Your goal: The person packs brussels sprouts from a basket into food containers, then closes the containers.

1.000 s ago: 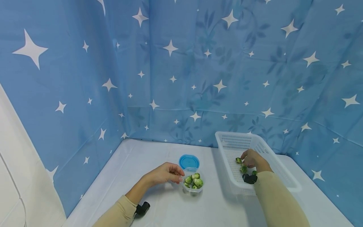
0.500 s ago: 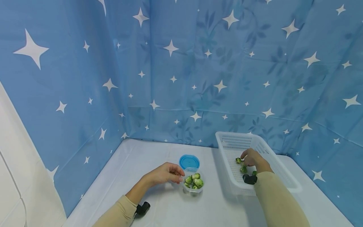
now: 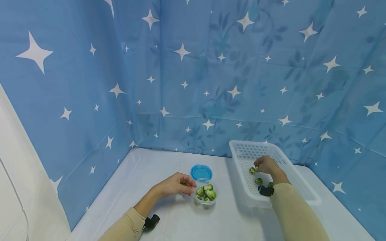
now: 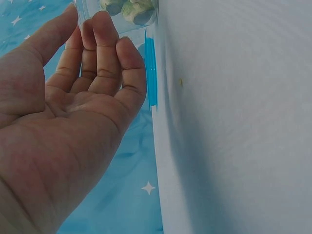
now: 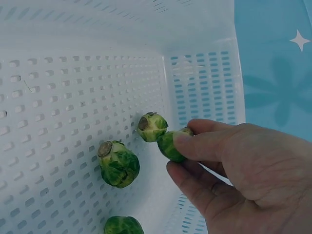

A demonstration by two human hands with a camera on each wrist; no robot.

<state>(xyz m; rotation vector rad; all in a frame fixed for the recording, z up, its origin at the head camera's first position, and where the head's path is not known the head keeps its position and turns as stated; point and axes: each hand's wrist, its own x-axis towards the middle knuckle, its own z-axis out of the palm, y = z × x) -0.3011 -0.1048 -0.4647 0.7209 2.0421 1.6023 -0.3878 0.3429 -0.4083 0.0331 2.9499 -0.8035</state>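
Observation:
My right hand [image 3: 268, 166] is inside the white perforated basket [image 3: 239, 164], pinching a Brussels sprout [image 5: 168, 146] between thumb and fingers. Right against that one is a second Brussels sprout [image 5: 152, 126]. Another sprout [image 5: 120, 167] lies closer to the wrist camera, stem end showing, and one more [image 5: 123, 226] is cut off by the frame's lower edge. On the table, a small clear container [image 3: 206, 203] holds several Brussels sprouts [image 3: 210, 194]. My left hand [image 3: 175, 184] rests beside it, fingers loosely bent, fingertips right at its left rim.
A round blue lid [image 3: 201, 172] lies just behind the clear container. White cloth covers the table [image 3: 178, 221], and a blue star-patterned curtain [image 3: 193, 100] hangs along its back and sides. The basket's high walls surround the right hand.
My right hand has shifted slightly toward the back of the basket and now shows a sprout in its fingertips. The neighbouring sprout has moved slightly left. My left hand has stayed in place.

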